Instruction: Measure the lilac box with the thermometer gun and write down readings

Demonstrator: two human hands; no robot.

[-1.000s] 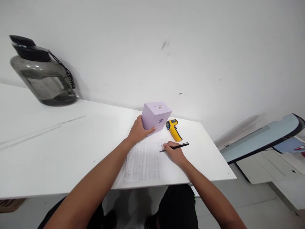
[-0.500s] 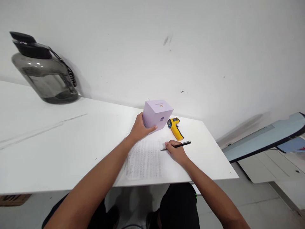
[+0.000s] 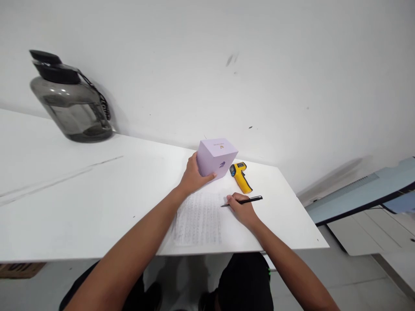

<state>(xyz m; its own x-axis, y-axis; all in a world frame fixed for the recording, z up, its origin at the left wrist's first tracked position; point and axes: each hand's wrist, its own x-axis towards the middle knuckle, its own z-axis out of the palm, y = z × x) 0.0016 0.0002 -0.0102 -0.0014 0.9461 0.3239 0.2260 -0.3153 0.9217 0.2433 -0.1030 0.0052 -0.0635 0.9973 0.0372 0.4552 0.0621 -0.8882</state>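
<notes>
Item 1: pale lilac, cuboid, seemingly cardboard box, beyond the marked white paper sheet. Your left hand clasps its side, thumb across the front. Likely light, stiff, smooth; grip 2 opposite faces.
Item 2: slim black pen, pinched in your right hand; likely rigid; hold near the tip.

Holds the left forearm long and diagonal, cups the left hand, points its thumb rightward! And over on the other side, slants the right forearm inward, curls the right hand into a snug, compact pinch.
</notes>
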